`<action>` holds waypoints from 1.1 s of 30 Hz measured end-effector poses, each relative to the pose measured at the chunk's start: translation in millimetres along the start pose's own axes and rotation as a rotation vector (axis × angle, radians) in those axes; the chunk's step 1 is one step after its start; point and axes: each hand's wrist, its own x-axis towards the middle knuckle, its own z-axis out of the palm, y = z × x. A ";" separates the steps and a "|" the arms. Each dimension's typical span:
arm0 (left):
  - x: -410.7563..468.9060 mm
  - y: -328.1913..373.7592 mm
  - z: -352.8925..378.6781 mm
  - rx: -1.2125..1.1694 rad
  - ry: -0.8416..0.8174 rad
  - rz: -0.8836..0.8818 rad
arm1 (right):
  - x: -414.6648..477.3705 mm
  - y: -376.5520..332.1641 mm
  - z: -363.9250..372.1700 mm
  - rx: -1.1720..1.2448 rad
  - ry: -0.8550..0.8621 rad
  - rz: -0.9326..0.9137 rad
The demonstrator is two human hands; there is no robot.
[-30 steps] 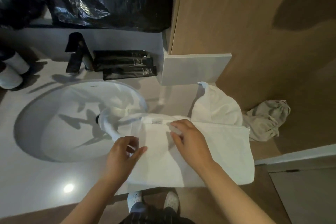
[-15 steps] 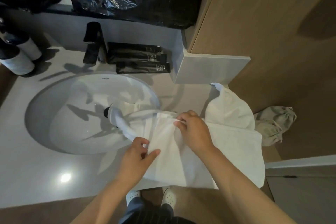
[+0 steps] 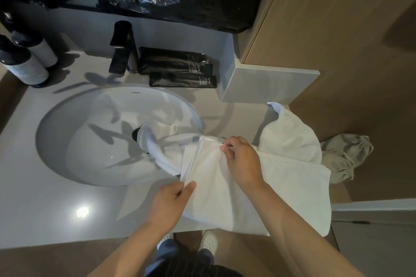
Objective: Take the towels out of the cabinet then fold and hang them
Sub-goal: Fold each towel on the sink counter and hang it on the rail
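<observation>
My left hand (image 3: 172, 200) pinches the near left corner of the folded white towel (image 3: 292, 189), and my right hand (image 3: 244, 161) pinches its far edge. The towel lies on the counter (image 3: 33, 209) just right of the sink (image 3: 78, 141), overhanging the front edge.

Single head-worn wide-angle camera, looking forward and steeply down onto counter (image 3: 29, 204). Sitting close: forearms (image 3: 297, 227) entering from 6 o'clock, left hand (image 3: 171, 202) and right hand (image 3: 243, 162) pinching towel (image 3: 225, 204) just below frame centre. Sink (image 3: 74, 146) filling 9 o'clock, faucet (image 3: 123, 49) showing toward 11, wooden wall (image 3: 349, 29) running along 2 to 3, shoes (image 3: 209, 240) peeking at 6.
</observation>
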 end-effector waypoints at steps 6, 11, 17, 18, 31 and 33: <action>-3.4 -2.9 -3.0 -0.107 -0.049 -0.009 | -3.9 0.6 -7.7 0.052 -0.100 -0.060; -12.6 -5.2 -7.5 -0.107 -0.095 0.083 | -5.8 1.8 -15.7 0.020 -0.170 -0.130; -34.8 -9.0 -1.8 -0.148 -0.082 -0.001 | -5.3 1.3 -13.9 0.054 -0.164 -0.169; -36.2 -9.0 -0.5 -0.136 -0.071 -0.017 | -4.7 1.4 -11.2 0.025 -0.177 -0.171; -27.6 1.0 -0.7 -0.034 -0.058 -0.096 | -8.5 3.2 11.2 -0.135 -0.143 -0.205; -26.7 3.0 1.4 0.007 -0.049 -0.066 | -7.1 3.7 13.3 -0.153 -0.140 -0.199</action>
